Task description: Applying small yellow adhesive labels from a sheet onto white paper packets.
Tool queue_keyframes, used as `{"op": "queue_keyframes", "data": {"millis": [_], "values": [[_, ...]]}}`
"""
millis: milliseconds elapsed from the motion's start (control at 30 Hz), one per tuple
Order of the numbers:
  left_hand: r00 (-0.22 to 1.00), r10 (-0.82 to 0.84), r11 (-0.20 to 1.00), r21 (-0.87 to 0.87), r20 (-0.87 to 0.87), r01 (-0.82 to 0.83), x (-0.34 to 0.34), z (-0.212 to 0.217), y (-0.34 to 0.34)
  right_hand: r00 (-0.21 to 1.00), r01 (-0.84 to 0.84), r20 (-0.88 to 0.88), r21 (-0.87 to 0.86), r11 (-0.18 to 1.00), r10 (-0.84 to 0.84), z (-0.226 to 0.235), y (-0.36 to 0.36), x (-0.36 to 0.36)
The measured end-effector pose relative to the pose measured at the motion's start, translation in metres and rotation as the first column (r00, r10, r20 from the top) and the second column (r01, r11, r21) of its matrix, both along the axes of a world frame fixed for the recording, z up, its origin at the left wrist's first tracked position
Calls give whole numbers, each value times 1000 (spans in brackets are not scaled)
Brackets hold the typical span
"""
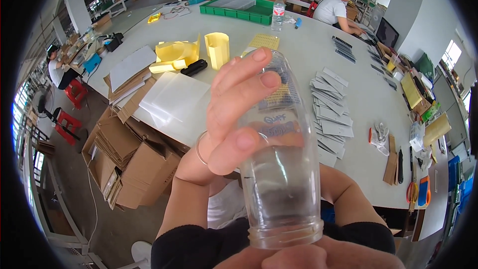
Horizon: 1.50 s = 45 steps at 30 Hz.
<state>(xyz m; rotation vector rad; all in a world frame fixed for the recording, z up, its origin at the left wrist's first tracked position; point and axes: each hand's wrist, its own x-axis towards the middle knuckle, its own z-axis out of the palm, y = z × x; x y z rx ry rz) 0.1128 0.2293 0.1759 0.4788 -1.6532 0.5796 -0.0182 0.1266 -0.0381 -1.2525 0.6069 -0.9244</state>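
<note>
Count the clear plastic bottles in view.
2. One clear bottle is held up close to the camera by the left hand; a capped bottle stands beside the green tray. Others may be hidden.

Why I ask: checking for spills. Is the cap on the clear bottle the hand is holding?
No: the clear bottle in the left hand shows an open threaded mouth, no cap.

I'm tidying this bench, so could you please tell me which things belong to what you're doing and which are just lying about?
In hand:
clear bottle
left hand

Lying about:
yellow paper
green tray
grey cards
cardboard boxes
scissors
</note>
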Motion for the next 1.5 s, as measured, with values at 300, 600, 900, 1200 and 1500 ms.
{"op": "queue_keyframes", "data": {"millis": [300,600,900,1200,1500], "values": [[999,-23,1000,-4,25,23,3,-3,1,1000,10,24,-7,1000,-10,-1,-1,0],[977,-127,966,244,170,83,5,-14,-7,998,-39,-39,237,971,50,15,12,3],[963,-269,954,143,13,265,-23,-41,-39,972,53,-223,-96,994,-73,2,7,5],[974,-199,946,280,104,163,-17,-33,-42,997,-54,-51,137,989,62,-16,-5,5],[968,-249,950,193,-4,245,-25,-50,-56,998,-40,-56,14,999,41,-22,-5,6]]}}
